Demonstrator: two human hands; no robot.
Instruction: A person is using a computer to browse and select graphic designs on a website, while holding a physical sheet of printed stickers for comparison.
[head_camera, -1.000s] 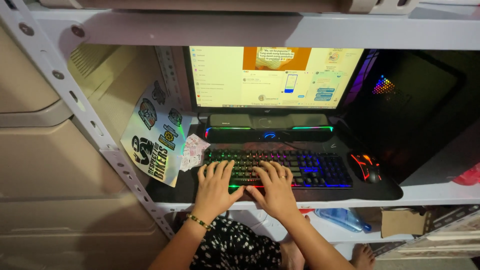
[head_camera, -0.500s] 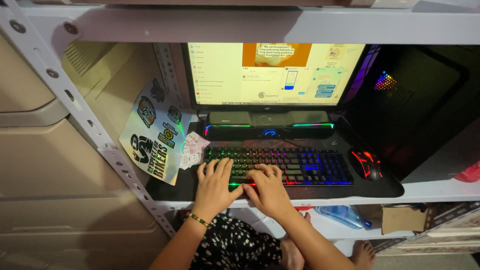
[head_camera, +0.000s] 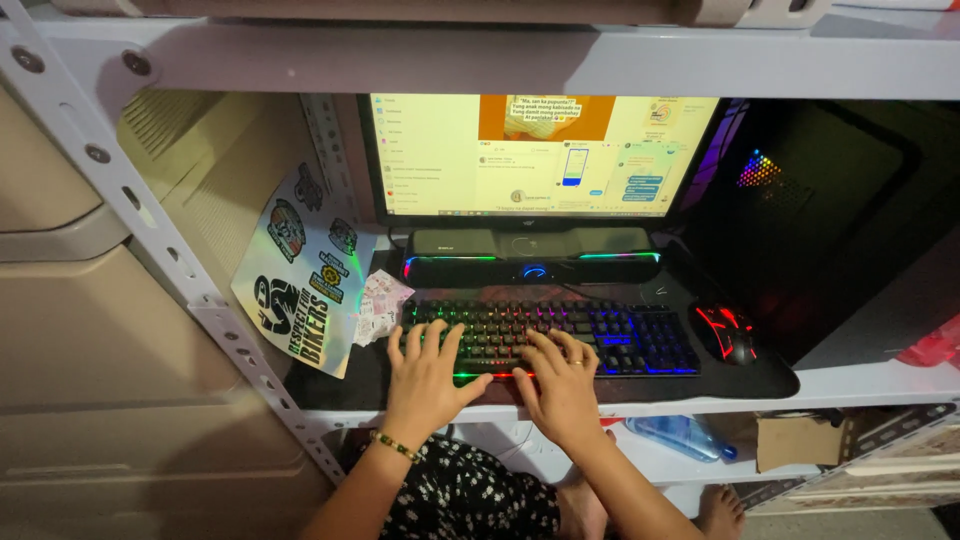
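A sticker sheet (head_camera: 305, 270) leans at nine o'clock of your keyboard (head_camera: 550, 337). Your left hand (head_camera: 428, 378) and right hand (head_camera: 560, 385) lie side by side on its near rows, fingers (head_camera: 545, 350) spread over the keys, pinching nothing. The mouse (head_camera: 728, 333) glows at three o'clock.

A home computer nook: monitor (head_camera: 540, 155) and lit keyboard (head_camera: 560, 335) on metal shelving (head_camera: 150, 230).

rainbow-lit black keyboard (head_camera: 560, 335), red-glowing black mouse (head_camera: 728, 334), black floral-print fabric (head_camera: 470, 498)
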